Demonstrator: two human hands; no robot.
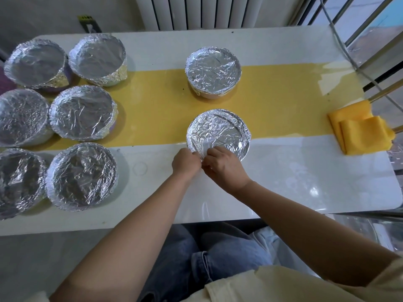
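Observation:
A round bowl covered with crinkled aluminium foil (220, 130) sits in the middle of the table, half on the yellow strip. My left hand (186, 161) and my right hand (224, 167) meet at its near rim. Both pinch the foil edge there, fingers curled round it. A second foil-covered bowl (213, 71) stands behind it, untouched.
Several more foil-covered bowls (81, 113) are grouped on the left part of the white table (305, 175). A folded yellow cloth (359, 127) lies at the right edge. A radiator (196, 12) stands behind the table. My knees in jeans are under the near edge.

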